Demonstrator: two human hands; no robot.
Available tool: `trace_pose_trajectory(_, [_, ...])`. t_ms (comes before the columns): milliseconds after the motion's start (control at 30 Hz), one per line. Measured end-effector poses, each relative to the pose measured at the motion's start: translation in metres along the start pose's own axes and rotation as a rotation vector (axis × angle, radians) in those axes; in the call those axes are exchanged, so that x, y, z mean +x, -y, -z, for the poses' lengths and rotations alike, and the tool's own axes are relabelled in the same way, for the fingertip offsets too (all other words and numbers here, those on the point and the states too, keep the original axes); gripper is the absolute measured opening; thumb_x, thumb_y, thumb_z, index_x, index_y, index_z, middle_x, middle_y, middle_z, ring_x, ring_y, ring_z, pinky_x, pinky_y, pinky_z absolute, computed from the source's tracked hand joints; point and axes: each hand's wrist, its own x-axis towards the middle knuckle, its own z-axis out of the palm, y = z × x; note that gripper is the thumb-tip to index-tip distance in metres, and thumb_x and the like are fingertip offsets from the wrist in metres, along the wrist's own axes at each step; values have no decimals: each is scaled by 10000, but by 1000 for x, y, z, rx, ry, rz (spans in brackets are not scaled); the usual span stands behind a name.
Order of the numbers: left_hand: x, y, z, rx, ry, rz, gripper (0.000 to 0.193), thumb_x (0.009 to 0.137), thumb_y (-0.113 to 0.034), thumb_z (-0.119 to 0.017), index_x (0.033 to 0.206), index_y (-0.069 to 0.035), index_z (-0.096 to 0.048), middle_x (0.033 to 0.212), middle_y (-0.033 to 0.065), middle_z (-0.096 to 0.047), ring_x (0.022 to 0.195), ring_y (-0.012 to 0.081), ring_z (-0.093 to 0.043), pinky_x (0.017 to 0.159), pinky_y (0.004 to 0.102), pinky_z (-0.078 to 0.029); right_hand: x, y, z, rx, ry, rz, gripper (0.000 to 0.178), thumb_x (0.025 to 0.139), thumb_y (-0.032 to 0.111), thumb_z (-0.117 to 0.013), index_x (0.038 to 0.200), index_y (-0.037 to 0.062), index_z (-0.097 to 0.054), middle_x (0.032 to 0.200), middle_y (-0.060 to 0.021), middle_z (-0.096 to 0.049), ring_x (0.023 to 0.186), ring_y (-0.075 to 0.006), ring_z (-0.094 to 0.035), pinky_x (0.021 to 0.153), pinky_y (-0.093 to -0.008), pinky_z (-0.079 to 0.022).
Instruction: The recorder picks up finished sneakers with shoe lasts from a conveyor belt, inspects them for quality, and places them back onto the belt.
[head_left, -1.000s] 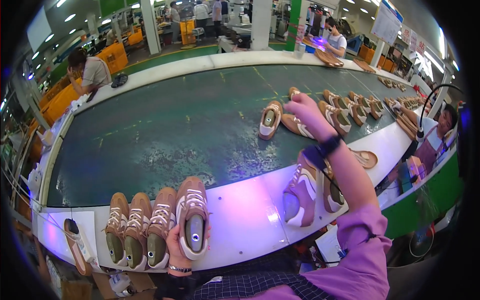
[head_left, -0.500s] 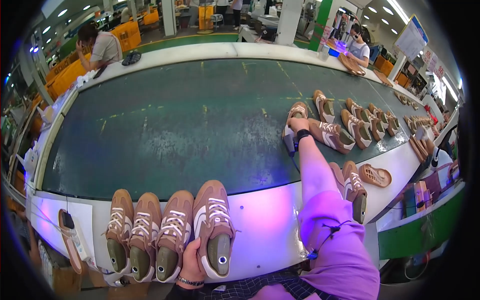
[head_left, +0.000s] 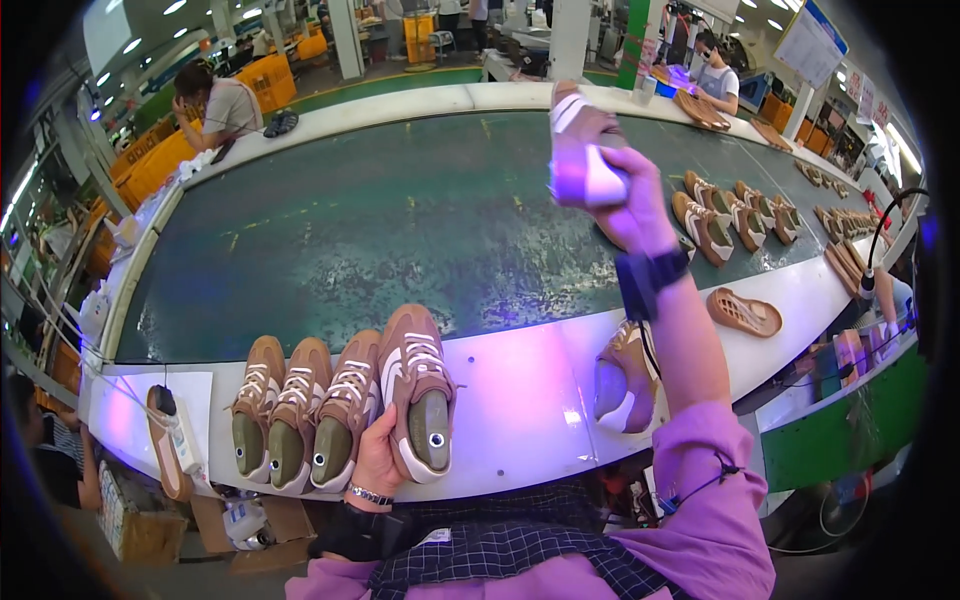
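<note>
My left hand point(head_left: 378, 450) is wrapped round the side of a brown sneaker point(head_left: 418, 395) with white laces and a green insert in its opening. That sneaker stands at the right end of a row of similar sneakers point(head_left: 300, 415) on the white ledge, toes pointing away. Farther off and to the right, my right hand point(head_left: 635, 200) grips another brown and white sneaker point(head_left: 585, 135) by its heel end, holding it up over the green belt, toe upward and somewhat blurred. A further sneaker point(head_left: 630, 380) rests on the ledge, partly behind my right forearm.
Several sneakers point(head_left: 715, 235) stand on the right of the green belt point(head_left: 400, 210). A loose brown sole point(head_left: 745, 312) lies on the white ledge point(head_left: 520, 400). A power strip point(head_left: 185, 440) and another sole sit at its left end. Other people work around the belt.
My right hand has lifted the sneaker off the belt, raising it up and away from me. My left hand keeps its hold on the row's end sneaker. The whole view has shifted slightly.
</note>
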Motion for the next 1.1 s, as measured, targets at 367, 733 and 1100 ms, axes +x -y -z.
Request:
trace_pose_trajectory(367, [38,-14,-65,115,343,-24,825,793,-606,-487,1295,35,-355,1126,311,-527,962,393,-597,820,462,-520,-231,-102,-21,25,-95,-83,774,591,213,-626,1298,12,-384,1170,-168,-524,1063,-312,-538,916,-414,-448])
trace_pose_trajectory(733, [77,10,0,16,312,30,737,741,-312,-689,1321,9,-368,1229,159,-527,1113,290,-538,996,420,-405,-212,-174,-28,-469,-52,330,1068,623,369,-769,1394,-24,-143,1293,-163,-383,1221,-251,-394,1032,-364,-300])
trace_pose_trajectory(1100, [79,5,6,30,316,-33,756,656,-325,-676,1282,7,-411,1147,157,-566,1026,291,-590,911,431,-486,-202,-185,-25,-215,-93,186,970,689,592,-706,1319,7,-259,1207,-101,-451,1117,-177,-480,953,-330,-405])
